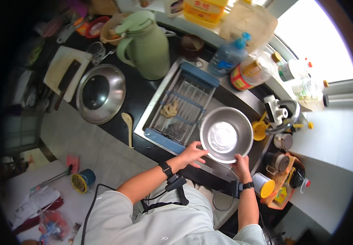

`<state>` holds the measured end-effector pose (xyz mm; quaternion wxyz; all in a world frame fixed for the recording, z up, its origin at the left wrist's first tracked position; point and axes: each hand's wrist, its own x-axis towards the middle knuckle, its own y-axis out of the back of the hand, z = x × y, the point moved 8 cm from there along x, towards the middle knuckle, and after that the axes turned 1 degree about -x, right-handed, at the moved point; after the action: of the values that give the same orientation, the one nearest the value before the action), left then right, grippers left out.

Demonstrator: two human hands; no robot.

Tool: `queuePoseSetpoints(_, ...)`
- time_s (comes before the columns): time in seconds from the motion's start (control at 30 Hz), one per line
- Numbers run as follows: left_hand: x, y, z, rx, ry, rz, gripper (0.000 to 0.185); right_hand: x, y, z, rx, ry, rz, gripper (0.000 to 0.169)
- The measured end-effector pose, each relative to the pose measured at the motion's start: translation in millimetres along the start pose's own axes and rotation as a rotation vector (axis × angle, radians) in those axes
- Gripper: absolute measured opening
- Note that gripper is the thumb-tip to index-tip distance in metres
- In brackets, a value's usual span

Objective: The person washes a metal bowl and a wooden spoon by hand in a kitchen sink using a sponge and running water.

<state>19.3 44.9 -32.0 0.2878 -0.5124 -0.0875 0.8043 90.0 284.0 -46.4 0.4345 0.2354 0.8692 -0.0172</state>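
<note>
A round stainless steel basin is tilted over the right part of the sink, its inside facing the camera. My right hand grips the basin's near rim, thumb on top. My left hand is at the near left rim with its fingers spread; a fingertip is at the rim, and whether it touches cannot be told. Left of the basin, a blue-ended wire drain rack spans the sink, bearing a tan cloth or sponge and a steel wool scourer.
A chrome faucet stands at the right. Left of the sink are a wooden spoon, a metal bowl, a green thermos jug and a cleaver on a cutting board. Bottles, including a blue one, line the sink's back.
</note>
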Motion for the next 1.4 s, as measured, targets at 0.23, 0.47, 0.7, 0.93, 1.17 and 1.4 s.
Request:
queuePoseSetpoints(0.23,-27.2,58.2,-17.6,-0.005,-0.051,0.032,0.045,40.9,-4.7,18.8,-0.243,-0.055,-0.006,0.023)
queuePoseSetpoints(0.47,-58.7,93.7,-18.1,-0.137,-0.134,0.128,0.037,102.7,-79.8,22.0,-0.352,-0.063,-0.146,0.025)
queuePoseSetpoints(0.7,-91.0,123.0,-38.8,-0.226,-0.177,0.376,0.029,117.4,-137.7,31.2,-0.249,-0.167,-0.304,0.031)
queuePoseSetpoints(0.93,-121.4,149.4,-61.2,-0.249,-0.219,0.611,0.024,114.6,-188.5,38.0,-0.081,-0.202,-0.598,0.041)
queuePoseSetpoints(1.17,-160.4,208.3,-14.4,0.536,-0.522,1.394,0.025,105.2,-139.6,20.9,-0.490,0.036,-0.276,0.048)
queuePoseSetpoints(1.4,-129.0,268.6,-15.1,0.576,-0.202,1.365,0.022,84.5,-47.2,29.0,-0.490,0.029,-0.130,0.033)
